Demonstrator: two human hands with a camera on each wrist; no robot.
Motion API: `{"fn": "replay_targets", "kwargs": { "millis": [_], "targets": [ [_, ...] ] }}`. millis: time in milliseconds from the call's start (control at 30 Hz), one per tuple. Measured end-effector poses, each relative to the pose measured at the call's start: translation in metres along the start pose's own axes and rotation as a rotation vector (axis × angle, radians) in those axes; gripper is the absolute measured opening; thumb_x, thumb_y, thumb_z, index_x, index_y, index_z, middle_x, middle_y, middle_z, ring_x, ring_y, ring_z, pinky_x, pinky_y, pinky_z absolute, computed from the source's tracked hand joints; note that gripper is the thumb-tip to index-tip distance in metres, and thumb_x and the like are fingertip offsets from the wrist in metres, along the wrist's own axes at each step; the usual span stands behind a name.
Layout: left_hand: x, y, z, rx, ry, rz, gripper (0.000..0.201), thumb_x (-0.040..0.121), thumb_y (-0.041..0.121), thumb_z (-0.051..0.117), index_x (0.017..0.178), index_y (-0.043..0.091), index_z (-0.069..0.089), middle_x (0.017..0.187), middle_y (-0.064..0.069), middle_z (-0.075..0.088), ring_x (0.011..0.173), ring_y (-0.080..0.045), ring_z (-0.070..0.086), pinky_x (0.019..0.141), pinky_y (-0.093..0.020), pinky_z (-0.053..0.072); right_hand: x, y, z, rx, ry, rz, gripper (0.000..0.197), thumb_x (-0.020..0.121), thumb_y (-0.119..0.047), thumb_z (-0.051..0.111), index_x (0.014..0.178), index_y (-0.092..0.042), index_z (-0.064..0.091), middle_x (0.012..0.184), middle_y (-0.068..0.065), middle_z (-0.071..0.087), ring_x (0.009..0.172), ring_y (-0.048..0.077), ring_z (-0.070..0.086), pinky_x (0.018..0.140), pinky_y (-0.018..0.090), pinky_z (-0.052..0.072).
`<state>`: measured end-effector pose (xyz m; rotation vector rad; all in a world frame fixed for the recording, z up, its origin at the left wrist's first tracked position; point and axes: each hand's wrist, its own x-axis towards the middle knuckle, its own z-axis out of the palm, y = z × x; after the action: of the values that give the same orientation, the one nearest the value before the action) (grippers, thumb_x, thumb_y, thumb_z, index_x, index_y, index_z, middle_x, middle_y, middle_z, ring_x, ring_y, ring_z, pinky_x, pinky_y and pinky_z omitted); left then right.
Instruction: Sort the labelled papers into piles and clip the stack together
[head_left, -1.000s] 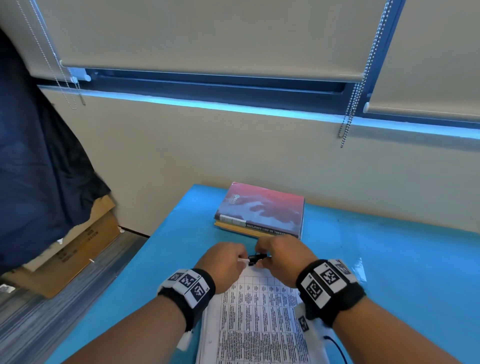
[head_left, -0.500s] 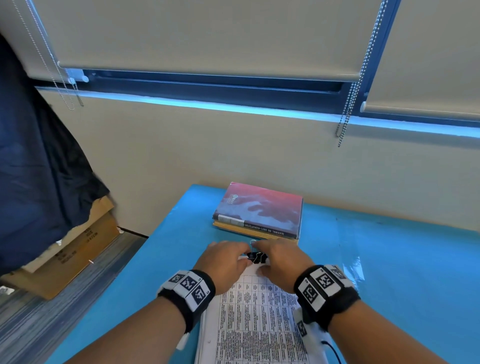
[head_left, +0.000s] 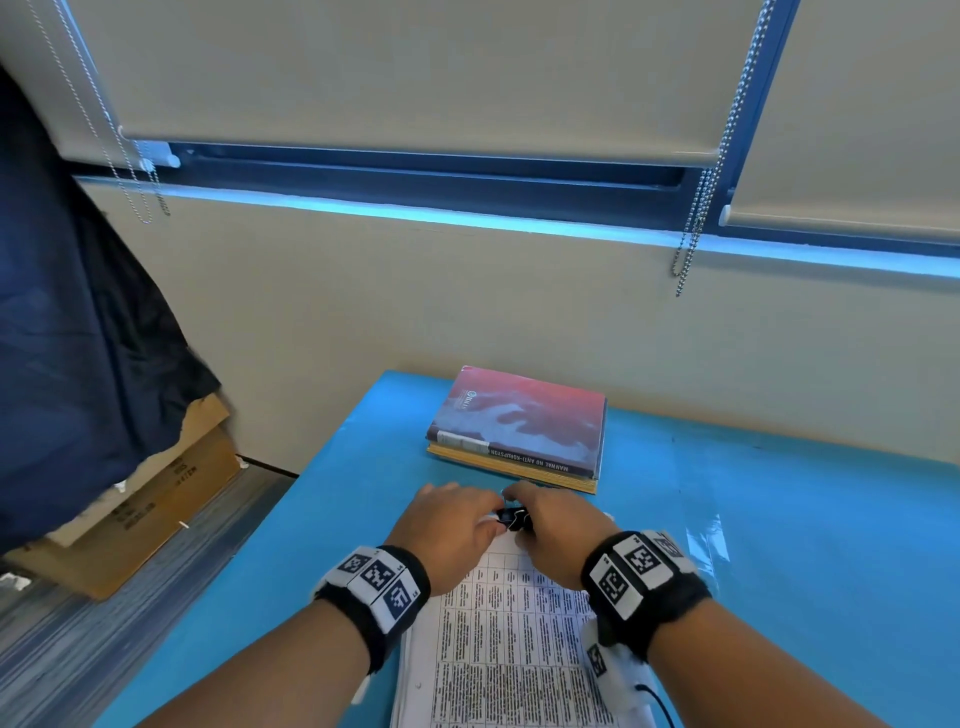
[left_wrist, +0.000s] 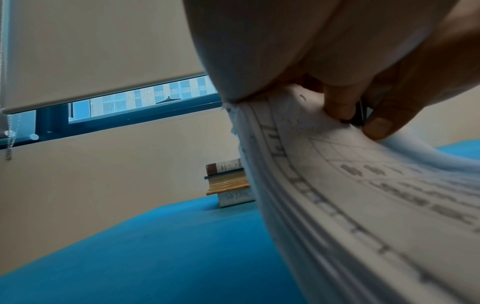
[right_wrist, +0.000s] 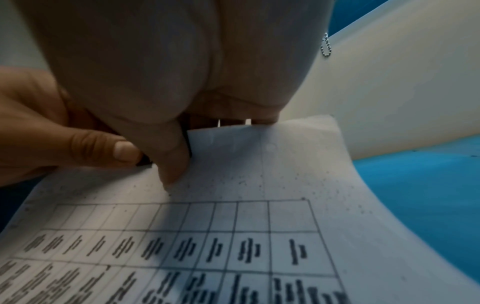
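Here the binder clip sits pinched between both hands.

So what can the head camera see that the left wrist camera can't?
Only the head view shows both wristbands, the red cover of the book, the cardboard box on the floor and the dark cloth hanging at the left.

Only the left wrist view shows the layered side edge of the paper stack curving upward, and buildings through the window gap.

Both show the blue table, the printed top sheet, and the black clip pinched between the left hand and the right hand at the stack's far edge.
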<state>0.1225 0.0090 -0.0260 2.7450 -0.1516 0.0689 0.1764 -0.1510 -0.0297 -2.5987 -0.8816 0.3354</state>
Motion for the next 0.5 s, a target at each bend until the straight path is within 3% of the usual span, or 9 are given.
{"fn": "replay_targets", "kwargs": {
  "millis": [67, 167, 300, 367, 433, 500],
  "targets": [
    [0.000, 0.001, 0.000, 0.011, -0.005, 0.013, 0.022, 0.100, 0.034, 0.046, 0.113, 0.028, 0.062, 0.084, 0.012, 0.049, 0.085, -0.015, 0.039, 0.076, -0.031, 0.027, 0.002, 0.002, 0.000, -0.019, -0.012, -0.012, 0.026, 0.088, -0.015, 0.050, 0.112, -0.019, 0.059, 0.100, 0.001, 0.058, 0.088, 0.021, 0.055, 0.078, 0.034, 0.048],
    [0.000, 0.001, 0.003, 0.028, -0.017, 0.045, 0.021, 0.100, 0.035, 0.045, 0.111, 0.028, 0.062, 0.092, 0.010, 0.060, 0.087, -0.016, 0.045, 0.081, -0.032, 0.032, 0.006, 0.005, -0.001, -0.036, -0.047, 0.003, 0.014, 0.081, -0.014, 0.048, 0.089, -0.019, 0.060, 0.087, -0.003, 0.046, 0.080, 0.021, 0.051, 0.071, 0.032, 0.045],
    [0.002, 0.000, 0.007, 0.028, -0.009, 0.050, 0.022, 0.099, 0.037, 0.045, 0.110, 0.028, 0.062, 0.095, 0.008, 0.063, 0.086, -0.014, 0.043, 0.081, -0.031, 0.031, 0.003, 0.007, -0.005, 0.025, -0.098, 0.028, 0.007, 0.079, -0.018, 0.049, 0.077, -0.020, 0.056, 0.075, -0.002, 0.056, 0.070, 0.019, 0.056, 0.056, 0.026, 0.038],
    [0.004, -0.002, 0.008, 0.039, -0.008, 0.049, 0.022, 0.099, 0.038, 0.044, 0.107, 0.028, 0.062, 0.096, 0.007, 0.065, 0.089, -0.016, 0.049, 0.084, -0.033, 0.034, 0.001, 0.008, -0.010, 0.145, -0.058, 0.043, 0.014, 0.083, -0.026, 0.051, 0.088, -0.020, 0.063, 0.085, -0.002, 0.065, 0.077, 0.017, 0.059, 0.064, 0.030, 0.045],
    [0.006, -0.008, 0.010, 0.069, -0.017, 0.050, 0.023, 0.099, 0.041, 0.043, 0.105, 0.029, 0.062, 0.095, 0.006, 0.065, 0.091, -0.018, 0.052, 0.088, -0.035, 0.037, 0.000, 0.011, -0.014, 0.272, 0.012, 0.071, 0.025, 0.089, -0.030, 0.050, 0.099, -0.018, 0.070, 0.099, 0.000, 0.069, 0.091, 0.017, 0.061, 0.082, 0.035, 0.049],
    [0.007, -0.012, 0.012, 0.094, -0.025, 0.049, 0.026, 0.100, 0.042, 0.040, 0.107, 0.028, 0.061, 0.095, 0.007, 0.065, 0.088, -0.017, 0.051, 0.088, -0.036, 0.037, 0.000, 0.014, -0.017, 0.314, 0.044, 0.112, 0.031, 0.094, -0.032, 0.049, 0.098, -0.013, 0.072, 0.102, 0.004, 0.070, 0.095, 0.020, 0.062, 0.089, 0.037, 0.048]
  ]
}}
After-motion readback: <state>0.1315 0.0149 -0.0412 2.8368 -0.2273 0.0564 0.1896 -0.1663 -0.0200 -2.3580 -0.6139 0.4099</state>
